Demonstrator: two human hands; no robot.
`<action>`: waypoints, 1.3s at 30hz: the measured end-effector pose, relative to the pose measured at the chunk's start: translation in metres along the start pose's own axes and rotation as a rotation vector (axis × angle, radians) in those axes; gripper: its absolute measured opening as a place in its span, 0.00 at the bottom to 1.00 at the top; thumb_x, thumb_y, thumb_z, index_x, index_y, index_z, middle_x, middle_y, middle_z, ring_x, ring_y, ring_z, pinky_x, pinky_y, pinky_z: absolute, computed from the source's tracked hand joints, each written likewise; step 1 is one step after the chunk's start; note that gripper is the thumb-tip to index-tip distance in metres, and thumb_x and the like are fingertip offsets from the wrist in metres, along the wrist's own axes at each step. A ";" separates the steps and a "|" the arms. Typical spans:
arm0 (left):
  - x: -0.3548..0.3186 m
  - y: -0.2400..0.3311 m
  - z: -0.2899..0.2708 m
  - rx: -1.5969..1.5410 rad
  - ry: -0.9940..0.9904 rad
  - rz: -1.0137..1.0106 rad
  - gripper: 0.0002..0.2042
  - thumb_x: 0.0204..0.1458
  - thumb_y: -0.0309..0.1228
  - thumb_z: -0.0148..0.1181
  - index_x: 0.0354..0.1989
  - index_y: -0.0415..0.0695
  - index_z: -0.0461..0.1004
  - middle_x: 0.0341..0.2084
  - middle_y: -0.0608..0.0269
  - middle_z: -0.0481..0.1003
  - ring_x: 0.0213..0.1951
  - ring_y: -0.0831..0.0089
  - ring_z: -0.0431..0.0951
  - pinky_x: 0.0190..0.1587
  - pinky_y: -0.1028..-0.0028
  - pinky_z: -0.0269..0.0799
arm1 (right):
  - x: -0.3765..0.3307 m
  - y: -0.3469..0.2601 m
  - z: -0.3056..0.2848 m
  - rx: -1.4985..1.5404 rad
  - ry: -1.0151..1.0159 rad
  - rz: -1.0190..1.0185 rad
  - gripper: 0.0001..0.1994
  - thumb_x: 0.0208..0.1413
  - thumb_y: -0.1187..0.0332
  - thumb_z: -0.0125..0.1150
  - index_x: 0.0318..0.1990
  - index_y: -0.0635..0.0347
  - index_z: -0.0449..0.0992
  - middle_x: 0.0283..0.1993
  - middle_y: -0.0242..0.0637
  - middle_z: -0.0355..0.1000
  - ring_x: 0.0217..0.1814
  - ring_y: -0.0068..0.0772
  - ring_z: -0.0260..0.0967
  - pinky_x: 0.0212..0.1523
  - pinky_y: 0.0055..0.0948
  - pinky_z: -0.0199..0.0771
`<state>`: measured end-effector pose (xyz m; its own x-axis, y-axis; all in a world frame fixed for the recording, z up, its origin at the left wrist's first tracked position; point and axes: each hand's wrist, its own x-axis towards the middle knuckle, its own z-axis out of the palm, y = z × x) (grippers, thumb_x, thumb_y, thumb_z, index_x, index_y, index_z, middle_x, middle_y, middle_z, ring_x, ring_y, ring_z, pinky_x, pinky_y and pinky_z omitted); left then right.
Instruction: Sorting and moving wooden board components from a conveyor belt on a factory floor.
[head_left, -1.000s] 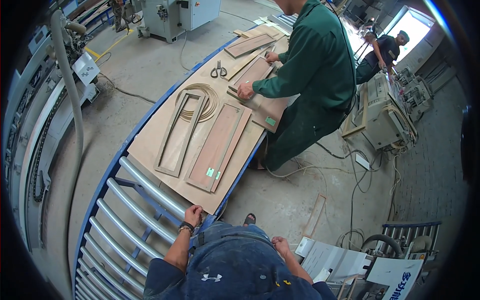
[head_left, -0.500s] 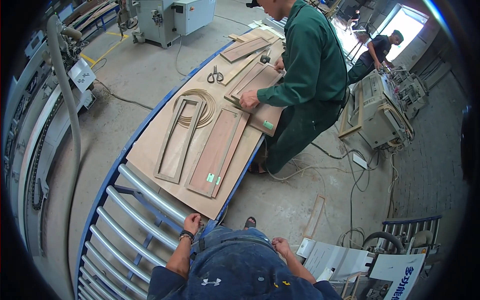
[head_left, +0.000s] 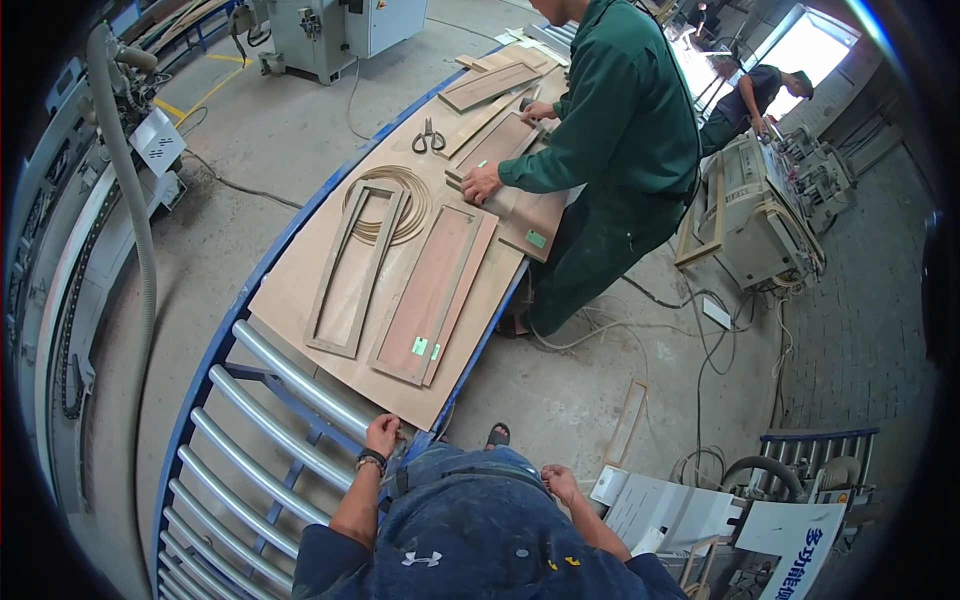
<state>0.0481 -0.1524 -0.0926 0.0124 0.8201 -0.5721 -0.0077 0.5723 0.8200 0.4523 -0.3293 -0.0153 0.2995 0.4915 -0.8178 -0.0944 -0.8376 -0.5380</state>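
Head view: my left hand (head_left: 381,436) rests at the near edge of the big plywood sheet (head_left: 300,290), fingers curled on the blue frame of the roller conveyor (head_left: 250,400) right where the sheet's near corner ends. Grip there looks narrow, fingers bent over the edge; I cannot tell if it actually pinches the sheet. My right hand (head_left: 560,483) hangs off the conveyor's right side, over the floor beside my hip, loosely curled, holding nothing I can see.

The sheet lies lengthwise along the conveyor, its near end over the steel rollers. On it, toward the left edge, an open wooden frame (head_left: 357,268); just beside it on the right, a framed door panel (head_left: 432,292) with green stickers near its close end. A coil of thin edging strip (head_left: 385,205) lies under the frame's far end. Scissors (head_left: 429,137) sit further up the sheet.

A co-worker in green overalls (head_left: 620,150) stands at the conveyor's right edge, one hand (head_left: 480,183) pressed on a smaller panel (head_left: 500,145). Another person (head_left: 750,95) bends at a machine far right.
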 end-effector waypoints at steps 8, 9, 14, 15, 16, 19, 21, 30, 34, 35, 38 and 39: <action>-0.002 -0.001 -0.001 0.044 0.000 0.007 0.09 0.55 0.30 0.53 0.40 0.37 0.73 0.26 0.61 0.76 0.23 0.74 0.77 0.25 0.77 0.73 | 0.000 0.004 0.002 0.011 0.042 0.017 0.05 0.53 0.74 0.54 0.36 0.63 0.73 0.25 0.31 0.69 0.20 0.20 0.63 0.21 0.21 0.62; -0.003 -0.001 0.000 0.054 -0.001 0.002 0.09 0.55 0.29 0.52 0.39 0.37 0.72 0.26 0.61 0.75 0.23 0.74 0.76 0.26 0.76 0.73 | 0.000 0.004 0.002 0.010 0.043 0.020 0.05 0.53 0.74 0.54 0.36 0.63 0.73 0.25 0.30 0.68 0.20 0.20 0.63 0.21 0.21 0.62; 0.001 -0.002 0.001 0.000 -0.003 0.005 0.09 0.55 0.29 0.53 0.38 0.37 0.73 0.25 0.62 0.75 0.22 0.74 0.76 0.25 0.76 0.73 | -0.001 0.004 0.002 0.037 0.023 0.024 0.05 0.52 0.75 0.52 0.36 0.63 0.73 0.25 0.30 0.68 0.21 0.20 0.63 0.21 0.20 0.62; 0.002 -0.001 0.001 -0.009 -0.001 0.007 0.09 0.54 0.30 0.54 0.38 0.37 0.73 0.25 0.63 0.75 0.22 0.75 0.76 0.24 0.77 0.72 | -0.002 0.002 0.002 0.048 0.023 0.030 0.05 0.52 0.75 0.51 0.36 0.63 0.73 0.25 0.29 0.68 0.21 0.20 0.63 0.22 0.20 0.62; 0.002 0.000 0.002 -0.008 -0.003 0.011 0.09 0.54 0.30 0.54 0.38 0.37 0.73 0.25 0.63 0.75 0.22 0.75 0.76 0.24 0.77 0.72 | -0.003 0.001 0.002 0.051 0.025 0.026 0.05 0.52 0.75 0.51 0.36 0.63 0.73 0.25 0.29 0.68 0.21 0.20 0.63 0.22 0.20 0.62; 0.002 0.000 0.002 0.017 -0.004 0.046 0.09 0.54 0.30 0.54 0.38 0.38 0.73 0.25 0.63 0.75 0.22 0.75 0.76 0.24 0.77 0.73 | -0.006 -0.003 0.003 -0.012 0.033 0.026 0.06 0.51 0.76 0.50 0.35 0.63 0.73 0.25 0.29 0.68 0.22 0.20 0.64 0.22 0.20 0.62; 0.002 0.001 0.002 0.000 -0.015 0.038 0.08 0.54 0.30 0.54 0.38 0.38 0.73 0.25 0.63 0.75 0.22 0.75 0.76 0.25 0.77 0.73 | -0.007 -0.003 0.004 0.007 0.021 0.019 0.07 0.51 0.77 0.49 0.35 0.63 0.73 0.25 0.29 0.68 0.22 0.20 0.64 0.22 0.20 0.62; -0.002 0.012 0.005 -0.022 0.003 0.006 0.07 0.54 0.28 0.53 0.36 0.39 0.74 0.24 0.65 0.75 0.21 0.77 0.74 0.24 0.78 0.72 | 0.000 0.006 0.001 -0.006 0.003 -0.027 0.06 0.49 0.79 0.49 0.33 0.65 0.73 0.25 0.30 0.68 0.21 0.20 0.62 0.21 0.19 0.62; -0.003 0.014 0.006 0.013 0.002 0.023 0.07 0.54 0.28 0.53 0.36 0.39 0.74 0.24 0.65 0.75 0.21 0.77 0.74 0.24 0.78 0.72 | 0.005 0.011 0.000 -0.042 0.021 -0.036 0.06 0.50 0.79 0.49 0.33 0.66 0.73 0.25 0.30 0.68 0.21 0.21 0.63 0.21 0.19 0.62; -0.002 0.012 0.006 -0.009 0.001 0.024 0.07 0.54 0.28 0.53 0.36 0.39 0.74 0.24 0.65 0.75 0.21 0.77 0.74 0.24 0.78 0.72 | 0.005 0.010 -0.001 -0.035 0.021 -0.037 0.06 0.50 0.78 0.49 0.33 0.65 0.73 0.25 0.30 0.68 0.22 0.21 0.63 0.21 0.20 0.62; -0.001 0.010 0.006 -0.040 -0.004 0.019 0.07 0.54 0.28 0.53 0.36 0.39 0.74 0.24 0.65 0.75 0.21 0.77 0.74 0.24 0.78 0.72 | -0.002 0.001 0.001 -0.019 0.029 -0.017 0.05 0.51 0.77 0.50 0.32 0.64 0.73 0.25 0.30 0.68 0.22 0.21 0.64 0.22 0.20 0.63; -0.001 0.009 0.006 -0.050 -0.003 0.016 0.07 0.54 0.28 0.53 0.36 0.39 0.74 0.24 0.65 0.75 0.21 0.77 0.74 0.24 0.78 0.72 | -0.003 -0.002 0.001 -0.013 0.032 0.001 0.05 0.51 0.76 0.50 0.32 0.63 0.73 0.25 0.30 0.68 0.23 0.21 0.64 0.22 0.20 0.64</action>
<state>0.0537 -0.1483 -0.0844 0.0147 0.8289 -0.5592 -0.0579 0.5590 0.8271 0.4501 -0.3290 -0.0120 0.3295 0.4827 -0.8114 -0.0820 -0.8415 -0.5339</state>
